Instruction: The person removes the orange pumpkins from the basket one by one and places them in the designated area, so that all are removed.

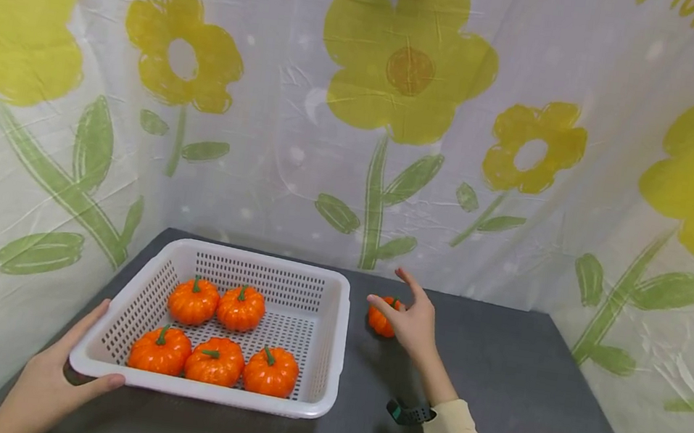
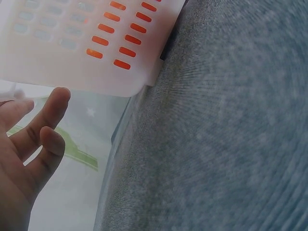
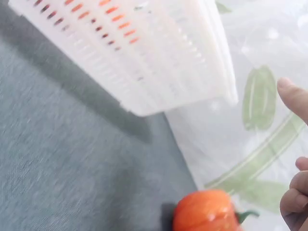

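A white plastic basket (image 1: pixel 324 389) with slotted walls holds several small orange pumpkins (image 1: pixel 272 371) with green stems. My left hand (image 1: pixel 53 372) rests against the basket's near left corner, thumb at the front rim and straight fingers along the left side. Its lower fingers (image 2: pixel 53 142) show just beside the basket wall in the left wrist view. One pumpkin (image 1: pixel 379 316) lies on the table outside the basket, to its right. Over this pumpkin reaches my right hand (image 1: pixel 415 320), thumb and fingers spread apart and partly hiding it. In the right wrist view the pumpkin (image 3: pixel 207 211) appears apart from the visible fingers.
The dark grey table (image 1: pixel 495 390) carries the basket on its left part. A white curtain (image 1: pixel 275 163) printed with yellow flowers stands behind and along both sides. A dark band (image 1: pixel 409 413) circles my right wrist.
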### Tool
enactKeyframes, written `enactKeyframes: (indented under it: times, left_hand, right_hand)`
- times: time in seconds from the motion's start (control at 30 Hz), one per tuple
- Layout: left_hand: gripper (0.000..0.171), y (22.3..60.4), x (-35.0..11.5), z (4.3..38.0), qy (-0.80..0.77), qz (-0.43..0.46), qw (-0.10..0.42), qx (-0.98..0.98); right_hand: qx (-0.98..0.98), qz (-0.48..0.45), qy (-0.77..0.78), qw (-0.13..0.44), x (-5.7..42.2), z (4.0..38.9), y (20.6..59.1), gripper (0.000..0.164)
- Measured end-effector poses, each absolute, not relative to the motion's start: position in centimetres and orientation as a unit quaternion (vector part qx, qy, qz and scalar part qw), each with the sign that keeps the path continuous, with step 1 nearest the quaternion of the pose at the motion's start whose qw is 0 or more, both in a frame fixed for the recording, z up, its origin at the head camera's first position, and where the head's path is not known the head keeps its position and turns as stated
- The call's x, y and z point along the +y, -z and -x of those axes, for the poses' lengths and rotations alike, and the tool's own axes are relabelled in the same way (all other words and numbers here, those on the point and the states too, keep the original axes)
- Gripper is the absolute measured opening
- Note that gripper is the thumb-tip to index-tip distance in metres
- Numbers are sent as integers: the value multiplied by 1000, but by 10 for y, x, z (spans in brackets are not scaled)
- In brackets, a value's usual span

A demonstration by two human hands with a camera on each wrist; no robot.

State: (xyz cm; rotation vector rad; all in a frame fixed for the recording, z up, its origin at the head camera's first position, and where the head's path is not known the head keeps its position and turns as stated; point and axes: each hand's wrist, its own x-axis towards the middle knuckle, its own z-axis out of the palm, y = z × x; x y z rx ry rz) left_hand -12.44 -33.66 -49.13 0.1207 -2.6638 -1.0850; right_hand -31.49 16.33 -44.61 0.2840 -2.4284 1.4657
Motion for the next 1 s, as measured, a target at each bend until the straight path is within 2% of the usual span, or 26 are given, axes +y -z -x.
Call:
enactKeyframes:
  times: [0.47, 0.73, 1.0]
  left_hand:
    - [121, 493, -337, 123, 367, -45, 124, -921]
    - [121, 493, -337, 124, 371, -48, 118, -920]
    - [120, 492, -337, 126, 378, -44, 123, -917]
  right_hand:
    - [-823, -179, -528, 110, 126, 312, 399, 78]
    - [-814, -282, -505, 50, 98, 303, 384, 75]
    - [-791, -356, -496, -35, 71, 295, 375, 75]
